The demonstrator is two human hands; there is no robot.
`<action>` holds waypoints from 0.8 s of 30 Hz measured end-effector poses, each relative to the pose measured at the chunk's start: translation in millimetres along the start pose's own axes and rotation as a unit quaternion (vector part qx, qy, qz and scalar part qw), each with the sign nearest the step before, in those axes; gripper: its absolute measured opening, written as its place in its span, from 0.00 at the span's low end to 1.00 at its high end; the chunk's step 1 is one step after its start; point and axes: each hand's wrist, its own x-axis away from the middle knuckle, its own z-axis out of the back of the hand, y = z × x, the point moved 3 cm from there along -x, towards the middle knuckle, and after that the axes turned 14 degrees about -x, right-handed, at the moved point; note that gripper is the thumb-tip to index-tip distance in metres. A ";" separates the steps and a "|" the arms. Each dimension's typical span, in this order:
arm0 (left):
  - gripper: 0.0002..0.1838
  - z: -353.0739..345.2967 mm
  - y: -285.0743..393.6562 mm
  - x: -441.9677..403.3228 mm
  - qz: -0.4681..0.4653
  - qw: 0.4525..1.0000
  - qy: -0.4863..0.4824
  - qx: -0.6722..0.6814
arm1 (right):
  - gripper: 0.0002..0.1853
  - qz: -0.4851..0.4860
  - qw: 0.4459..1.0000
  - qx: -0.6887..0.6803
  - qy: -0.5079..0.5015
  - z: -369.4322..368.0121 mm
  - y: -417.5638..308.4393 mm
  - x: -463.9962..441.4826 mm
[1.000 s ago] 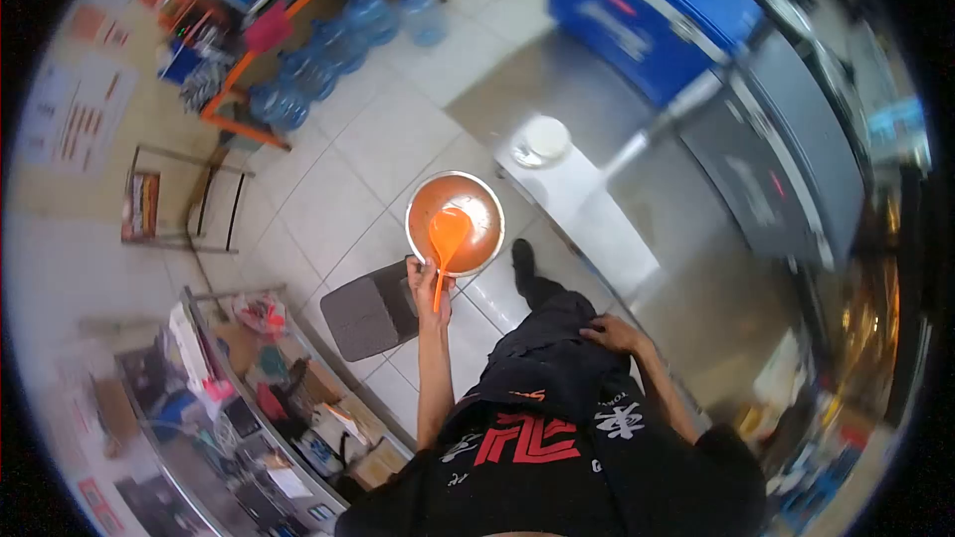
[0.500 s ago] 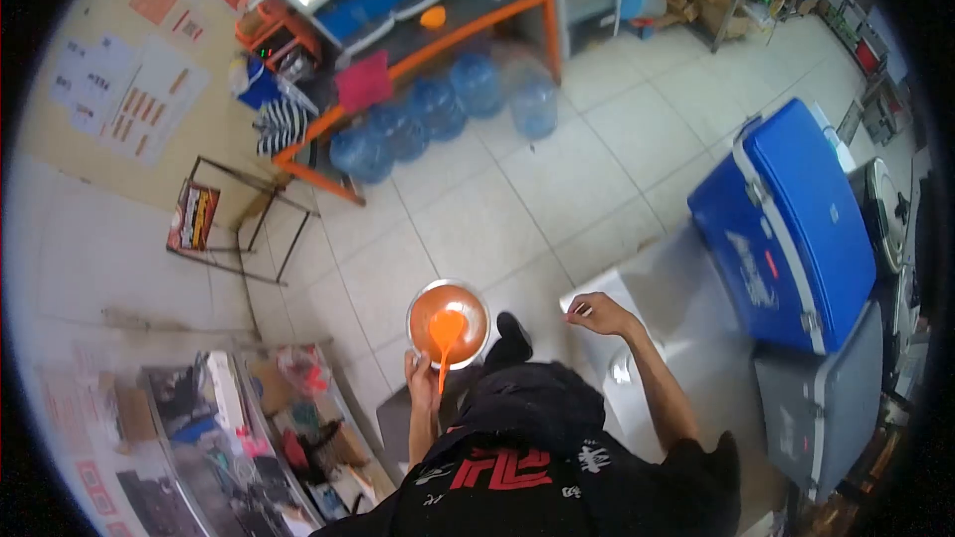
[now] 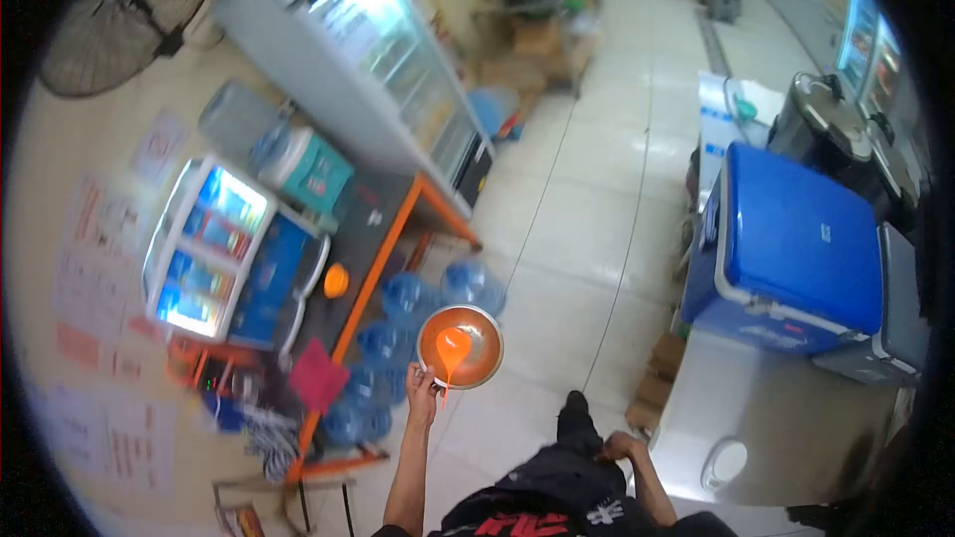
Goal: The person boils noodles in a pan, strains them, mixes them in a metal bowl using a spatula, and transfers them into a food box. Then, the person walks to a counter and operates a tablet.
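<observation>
My left hand (image 3: pixel 423 393) is closed on the near left rim of a round metal bowl (image 3: pixel 487 370), held out in front of me above the floor. The bowl looks reddish-orange inside. An orange plastic ladle (image 3: pixel 454 342) lies in it, its thin handle pointing toward me over the rim near my fingers. Beside my right thigh hangs my right hand (image 3: pixel 619 446), fingers loosely bent, with nothing visible in it. Its fingertips are partly lost against my dark clothes.
On the left, an orange-framed table (image 3: pixel 383 259) has several water jugs (image 3: pixel 388 343) beneath it. Beyond stands a glass-door fridge (image 3: pixel 398 70). On the right, a blue cooler box (image 3: pixel 796 249) sits on a metal worktop (image 3: pixel 716 388). Tiled floor (image 3: pixel 557 268) runs ahead between them.
My view has turned right and I have stepped forward, nearer the table and fridge. The bowl and ladle came along in my left hand. My right hand has dropped from the worktop edge to my thigh.
</observation>
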 end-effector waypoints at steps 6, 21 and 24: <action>0.10 -133.5 18.0 -186.6 -0.006 0.992 -0.103 0.071 | 0.18 -0.001 0.973 -0.109 0.205 137.5 -16.6 -30.3; 0.13 -367.8 -12.3 -483.4 0.179 0.930 -0.295 0.126 | 0.19 0.149 0.903 -0.233 0.328 719.6 -183.7 -52.1; 0.12 -434.6 20.3 -570.0 0.182 0.926 -0.329 0.019 | 0.15 0.151 0.786 -0.496 0.337 769.9 -185.3 -58.0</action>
